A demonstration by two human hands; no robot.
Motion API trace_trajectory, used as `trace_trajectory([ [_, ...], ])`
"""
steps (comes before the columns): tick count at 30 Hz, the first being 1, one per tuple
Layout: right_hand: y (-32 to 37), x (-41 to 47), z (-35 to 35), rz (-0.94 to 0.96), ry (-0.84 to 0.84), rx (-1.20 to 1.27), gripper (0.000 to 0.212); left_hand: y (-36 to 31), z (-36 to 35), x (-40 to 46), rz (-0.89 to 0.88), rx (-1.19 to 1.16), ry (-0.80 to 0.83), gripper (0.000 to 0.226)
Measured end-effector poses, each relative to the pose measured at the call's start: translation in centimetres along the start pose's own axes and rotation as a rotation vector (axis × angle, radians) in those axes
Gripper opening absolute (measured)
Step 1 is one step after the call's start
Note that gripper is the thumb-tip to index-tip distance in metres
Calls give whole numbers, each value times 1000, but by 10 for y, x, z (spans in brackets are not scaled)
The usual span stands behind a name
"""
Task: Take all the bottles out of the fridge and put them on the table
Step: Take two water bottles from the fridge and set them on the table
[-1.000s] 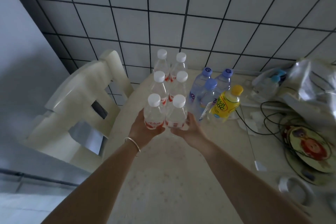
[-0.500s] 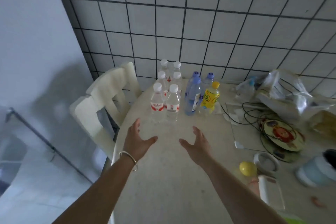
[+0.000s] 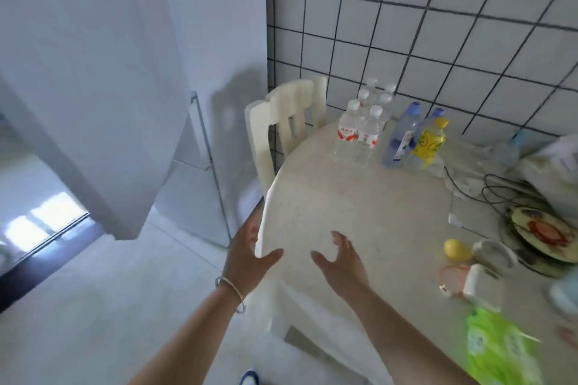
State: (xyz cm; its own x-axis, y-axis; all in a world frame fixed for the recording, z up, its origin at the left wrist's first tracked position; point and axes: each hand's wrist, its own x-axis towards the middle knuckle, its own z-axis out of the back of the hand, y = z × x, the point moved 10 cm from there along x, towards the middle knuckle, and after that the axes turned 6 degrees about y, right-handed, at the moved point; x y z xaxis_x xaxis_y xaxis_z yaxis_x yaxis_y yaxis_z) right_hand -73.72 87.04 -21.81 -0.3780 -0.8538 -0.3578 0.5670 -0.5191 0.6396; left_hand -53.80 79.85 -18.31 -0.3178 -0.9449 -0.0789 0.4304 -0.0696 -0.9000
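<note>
Hovering nearest us, our left hand [image 3: 247,259] and right hand [image 3: 341,262] are spread, each grip released. Farther off, six clear bottles [image 3: 359,134], two blue bottles [image 3: 402,137] and a yellow bottle [image 3: 430,141] stand on the surface [image 3: 359,212]; the fridge [image 3: 194,172] perhaps holds more.

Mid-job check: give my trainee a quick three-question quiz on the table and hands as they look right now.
1. True or false: the left hand holds a bottle.
2. How many white-capped bottles stand in the cluster?
3. The yellow bottle stands: A) left of the white-capped bottles, B) beside the blue bottles, C) on the chair.

Key: 1 false, both it and the right hand are empty and open. 2 six. 3 B.
</note>
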Motion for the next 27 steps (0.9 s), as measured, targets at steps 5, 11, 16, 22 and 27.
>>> trace_trajectory([
  [5, 35, -52, -58, 100, 89, -33, 71, 44, 48, -60, 105, 17, -32, 85],
  [11, 110, -103, -142, 222, 165, 3, 65, 103, 147, -117, 164, 34, -134, 80],
  [16, 191, -145, -239, 277, 248, 41, 59, 156, 256, -166, 205, 29, -209, 76],
  [22, 280, -181, -334, 309, 321, 69, 60, 220, 382, -214, 260, 9, -293, 71],
  [27, 350, -172, -372, 375, 317, 24, 62, 247, 451, -202, 268, -33, -341, 68],
])
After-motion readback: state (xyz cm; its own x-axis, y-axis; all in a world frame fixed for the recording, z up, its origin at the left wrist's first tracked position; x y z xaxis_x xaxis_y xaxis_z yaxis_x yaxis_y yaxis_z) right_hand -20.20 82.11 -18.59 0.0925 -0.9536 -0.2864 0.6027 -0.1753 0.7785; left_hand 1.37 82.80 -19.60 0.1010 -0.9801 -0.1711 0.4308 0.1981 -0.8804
